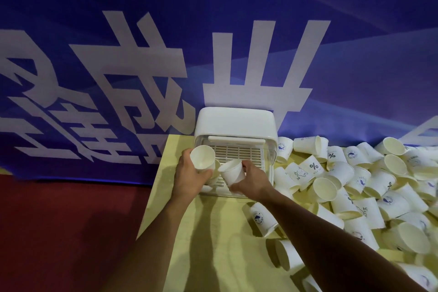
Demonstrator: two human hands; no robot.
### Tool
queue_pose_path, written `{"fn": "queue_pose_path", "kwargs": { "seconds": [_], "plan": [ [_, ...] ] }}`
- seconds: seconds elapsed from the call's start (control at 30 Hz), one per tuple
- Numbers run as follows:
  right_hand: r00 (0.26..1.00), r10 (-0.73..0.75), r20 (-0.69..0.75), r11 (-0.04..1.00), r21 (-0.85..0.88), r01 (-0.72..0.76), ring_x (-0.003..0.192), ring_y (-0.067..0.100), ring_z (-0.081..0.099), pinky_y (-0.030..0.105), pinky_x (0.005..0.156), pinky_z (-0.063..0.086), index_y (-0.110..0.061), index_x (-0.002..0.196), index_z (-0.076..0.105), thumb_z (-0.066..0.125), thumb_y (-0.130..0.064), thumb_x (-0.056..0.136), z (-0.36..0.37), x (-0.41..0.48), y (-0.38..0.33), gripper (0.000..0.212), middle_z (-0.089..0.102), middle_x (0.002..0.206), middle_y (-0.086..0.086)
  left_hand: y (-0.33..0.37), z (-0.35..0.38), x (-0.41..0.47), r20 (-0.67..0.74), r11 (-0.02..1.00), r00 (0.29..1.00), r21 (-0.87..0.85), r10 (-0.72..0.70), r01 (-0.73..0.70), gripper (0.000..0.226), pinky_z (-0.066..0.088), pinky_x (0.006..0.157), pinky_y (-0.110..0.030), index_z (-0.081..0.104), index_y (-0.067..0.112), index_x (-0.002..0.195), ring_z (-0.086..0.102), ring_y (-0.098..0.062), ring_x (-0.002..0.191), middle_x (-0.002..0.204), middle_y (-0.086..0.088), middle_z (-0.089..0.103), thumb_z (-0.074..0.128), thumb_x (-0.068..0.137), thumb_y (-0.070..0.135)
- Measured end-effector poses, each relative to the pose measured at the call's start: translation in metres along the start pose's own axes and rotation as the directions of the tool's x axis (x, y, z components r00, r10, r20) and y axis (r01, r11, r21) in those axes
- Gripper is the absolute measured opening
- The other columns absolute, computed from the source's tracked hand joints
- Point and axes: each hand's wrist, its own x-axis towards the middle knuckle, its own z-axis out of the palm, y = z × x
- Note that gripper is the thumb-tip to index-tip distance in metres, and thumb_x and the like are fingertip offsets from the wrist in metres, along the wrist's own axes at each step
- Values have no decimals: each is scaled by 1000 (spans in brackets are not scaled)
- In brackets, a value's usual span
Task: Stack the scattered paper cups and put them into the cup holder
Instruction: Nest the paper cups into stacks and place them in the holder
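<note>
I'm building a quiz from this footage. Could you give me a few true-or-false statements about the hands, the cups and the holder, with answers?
1. The left hand holds a paper cup with its mouth towards the camera. True.
2. The right hand holds nothing. False: it grips a second cup, which is tilted.
3. The loose cups lie heaped to the left of the cup holder. False: they lie to its right.
4. The cup holder stands at the far edge of the table, by the blue banner. True.
5. Every loose cup is plain. False: some bear prints, such as a percent sign.
</note>
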Motion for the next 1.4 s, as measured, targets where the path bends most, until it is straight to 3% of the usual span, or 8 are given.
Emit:
{"fn": "queue_pose_path", "kwargs": {
  "seconds": [0.2, 0.57, 0.8, 1.07, 1.27, 1.4],
  "plan": [
    [1000, 14, -3, 999, 36, -13, 100, 18, 54, 24, 75, 42, -17, 135, 45, 86, -19, 68, 3, 0, 7, 78, 61, 121, 4, -10, 7, 5, 31, 988, 1000, 153, 4, -8, 83, 52, 88, -41, 42, 17, 131, 50, -24, 115, 124, -4, 55, 86, 65, 40],
    [999, -14, -39, 997, 81, 17, 102, 13, 50, 26, 84, 42, -19, 134, 46, 83, -14, 71, 2, 6, 5, 73, 61, 125, 3, -11, 11, 22, 153, 980, 988, 198, 2, -32, 74, 46, 99, -43, 42, 14, 136, 48, -27, 123, 134, -4, 54, 82, 74, 28],
    [1000, -7, -29, 998, 57, 8, 104, 15, 49, 27, 85, 41, -20, 134, 44, 84, -17, 71, 5, 12, 5, 75, 59, 126, 2, -12, 15, 26, 215, 978, 976, 194, 27, -70, 76, 47, 98, -42, 34, 24, 146, 50, -29, 125, 137, -6, 55, 75, 82, 27],
    [1000, 21, 0, 995, 94, -21, 110, 18, 51, 28, 88, 43, -21, 136, 43, 86, -16, 68, 5, 18, 14, 80, 58, 127, 1, -16, 29, 33, 200, 971, 979, 238, -36, -13, 77, 52, 91, -47, 41, 23, 134, 56, -29, 114, 125, -7, 60, 78, 69, 42],
    [999, 40, -13, 993, 111, -38, 112, 22, 55, 33, 91, 49, -23, 133, 45, 85, -16, 65, 6, 18, 21, 79, 60, 122, 0, -15, 29, 31, 157, 954, 987, 299, -32, -17, 102, 40, 99, -44, 27, 20, 149, 46, -35, 123, 133, -13, 51, 82, 68, 49],
    [999, 45, -12, 993, 107, -43, 110, 20, 54, 29, 87, 45, -22, 134, 45, 84, -16, 67, 7, 17, 25, 78, 60, 122, -1, -14, 32, 31, 149, 966, 989, 255, 6, -44, 89, 45, 97, -43, 37, 26, 142, 48, -32, 122, 136, -5, 54, 80, 68, 50]
  ]
}}
